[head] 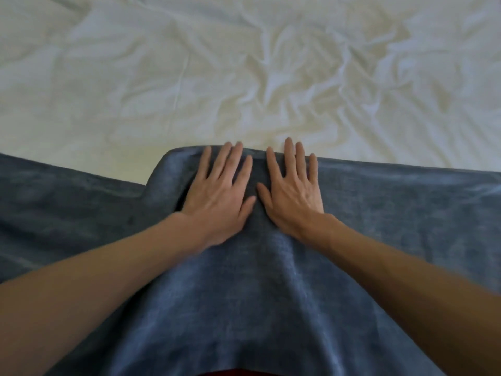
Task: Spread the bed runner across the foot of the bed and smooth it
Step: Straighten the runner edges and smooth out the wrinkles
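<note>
A grey-blue bed runner [257, 289] lies across the near end of the bed and stretches off both sides of the view. Its far edge is uneven: left of my hands it sits nearer to me, with a rounded step at the middle. My left hand [222, 189] and my right hand [291, 187] press flat on the runner side by side, fingers spread, fingertips at its far edge. Neither hand grips the cloth. Soft folds run down the runner toward me between my forearms.
A white, heavily creased sheet [244, 71] covers the bed beyond the runner. A sliver of something red [225, 373] shows at the bottom edge under the runner.
</note>
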